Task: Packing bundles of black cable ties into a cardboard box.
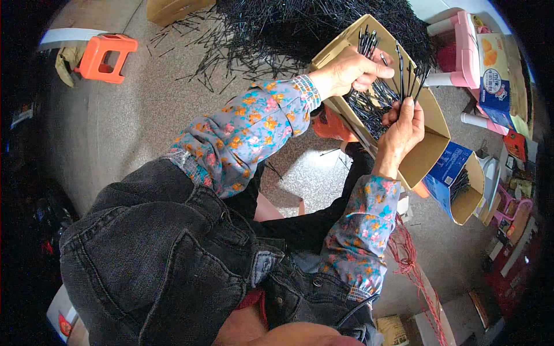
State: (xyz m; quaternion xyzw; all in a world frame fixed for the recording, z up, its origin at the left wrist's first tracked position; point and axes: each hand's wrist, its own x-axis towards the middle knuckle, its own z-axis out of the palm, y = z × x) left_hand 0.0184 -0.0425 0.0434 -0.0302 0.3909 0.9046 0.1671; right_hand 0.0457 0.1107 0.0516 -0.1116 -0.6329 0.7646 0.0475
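Both hands are over an open cardboard box [430, 151] that is tilted at the upper right. Inside it lie many thin black sticks [369, 109] with shiny ends; I cannot make out their exact kind. My left hand [348, 68] is closed around a small upright bundle of black sticks [367, 41], its thumb pointing right. To the right and nearer, my right hand [405, 131] pinches several fanned-out black sticks [408, 81] by their lower ends. The two hands are apart, and part of the left fingers is hidden.
A large heap of black sticks [271, 29] spreads over the floor behind the box. An orange stool [108, 57] stands far left. Right of the box are a blue carton [450, 167] holding more sticks and a pink-and-white stool [464, 52]. Red cords [407, 259] hang nearer.
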